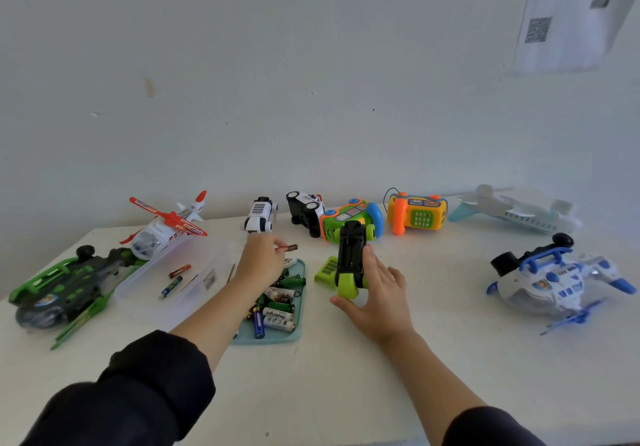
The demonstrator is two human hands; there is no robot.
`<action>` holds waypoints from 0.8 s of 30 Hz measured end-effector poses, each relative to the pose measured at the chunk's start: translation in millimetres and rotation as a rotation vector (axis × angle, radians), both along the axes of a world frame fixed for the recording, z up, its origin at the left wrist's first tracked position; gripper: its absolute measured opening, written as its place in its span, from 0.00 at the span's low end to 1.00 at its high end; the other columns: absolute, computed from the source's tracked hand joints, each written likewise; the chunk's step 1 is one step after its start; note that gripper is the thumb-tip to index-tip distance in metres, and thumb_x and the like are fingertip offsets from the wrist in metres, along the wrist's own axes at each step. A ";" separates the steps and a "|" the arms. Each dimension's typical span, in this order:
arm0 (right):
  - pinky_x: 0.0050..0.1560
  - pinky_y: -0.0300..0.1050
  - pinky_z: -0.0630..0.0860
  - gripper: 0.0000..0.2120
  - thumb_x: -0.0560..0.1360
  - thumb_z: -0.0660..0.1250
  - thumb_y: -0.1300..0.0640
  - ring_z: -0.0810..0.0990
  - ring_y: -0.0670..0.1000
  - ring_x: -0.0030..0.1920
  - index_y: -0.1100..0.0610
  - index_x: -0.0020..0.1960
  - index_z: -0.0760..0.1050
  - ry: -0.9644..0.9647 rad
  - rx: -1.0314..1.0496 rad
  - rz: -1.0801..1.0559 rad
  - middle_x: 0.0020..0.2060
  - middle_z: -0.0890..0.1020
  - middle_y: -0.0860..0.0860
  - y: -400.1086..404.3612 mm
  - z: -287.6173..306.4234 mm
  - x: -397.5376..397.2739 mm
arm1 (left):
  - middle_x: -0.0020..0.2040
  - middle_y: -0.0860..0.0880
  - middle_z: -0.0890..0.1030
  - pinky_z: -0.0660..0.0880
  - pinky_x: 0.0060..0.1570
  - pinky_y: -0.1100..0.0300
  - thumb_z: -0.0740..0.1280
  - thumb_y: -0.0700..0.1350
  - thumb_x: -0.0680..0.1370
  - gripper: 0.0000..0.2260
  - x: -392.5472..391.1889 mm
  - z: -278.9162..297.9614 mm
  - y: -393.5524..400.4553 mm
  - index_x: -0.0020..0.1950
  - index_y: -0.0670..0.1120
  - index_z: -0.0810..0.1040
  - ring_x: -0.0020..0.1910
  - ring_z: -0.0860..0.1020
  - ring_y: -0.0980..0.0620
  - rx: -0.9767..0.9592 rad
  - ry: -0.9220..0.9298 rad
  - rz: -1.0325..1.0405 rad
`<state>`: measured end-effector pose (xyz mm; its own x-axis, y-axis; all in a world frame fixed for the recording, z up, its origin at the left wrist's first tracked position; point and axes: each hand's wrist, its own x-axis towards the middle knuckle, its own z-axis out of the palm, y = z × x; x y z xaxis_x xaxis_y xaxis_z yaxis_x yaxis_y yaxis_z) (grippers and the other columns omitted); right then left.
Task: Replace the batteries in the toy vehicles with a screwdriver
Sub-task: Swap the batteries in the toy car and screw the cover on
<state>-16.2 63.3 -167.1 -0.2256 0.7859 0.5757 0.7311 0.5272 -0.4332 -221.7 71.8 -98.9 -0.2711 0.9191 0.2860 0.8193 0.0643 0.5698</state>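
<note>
Left hand (pixel 261 258) pinches a small dark battery (pixel 290 247) just above the teal tray (pixel 300 302) of loose batteries, and right hand (pixel 375 302), fingers spread, holds the green-and-black toy car (pixel 350 258) belly-up just right of that tray w/ its bay open. Risk, imo: battery slips from the fingertip pinch or goes in wrong way round, or the car rolls under the loose hold. Green cover (pixel 326 268) lies btwn tray and car, clear bin (pixel 166 283) w/ spare cells sits left of tray, other toys crowd behind; can't pick out the screwdriver for sure.
</note>
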 end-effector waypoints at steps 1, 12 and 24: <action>0.62 0.57 0.65 0.45 0.67 0.59 0.32 0.73 0.57 0.66 0.64 0.72 0.64 -0.007 0.000 0.001 0.68 0.71 0.59 -0.2 0.1 0.1 | 0.52 0.47 0.76 0.76 0.44 0.61 0.62 0.37 0.79 0.06 8.4 8.7 -2.4 0.53 0.42 0.78 0.44 0.78 0.52 -0.026 -0.102 -0.062; 0.57 0.58 0.71 0.44 0.65 0.60 0.32 0.78 0.57 0.60 0.60 0.70 0.59 0.010 0.039 -0.003 0.64 0.76 0.59 0.2 -0.5 0.4 | 0.34 0.55 0.76 0.72 0.36 0.66 0.65 0.36 0.75 0.07 69.6 17.9 -11.6 0.47 0.45 0.80 0.32 0.73 0.58 0.067 -0.185 -0.315; 0.57 0.60 0.71 0.43 0.65 0.61 0.34 0.78 0.57 0.60 0.60 0.70 0.59 0.013 0.070 0.006 0.64 0.75 0.59 0.8 -1.0 0.0 | 0.38 0.52 0.80 0.71 0.41 0.75 0.68 0.37 0.75 0.09 87.5 11.5 -7.0 0.52 0.48 0.82 0.36 0.76 0.62 0.200 -0.273 -0.236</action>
<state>-16.2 64.1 -168.1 -0.2222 0.7422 0.6322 0.7226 0.5607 -0.4043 -134.2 64.8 -87.4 -0.1505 0.8986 0.4122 0.6151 -0.2413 0.7506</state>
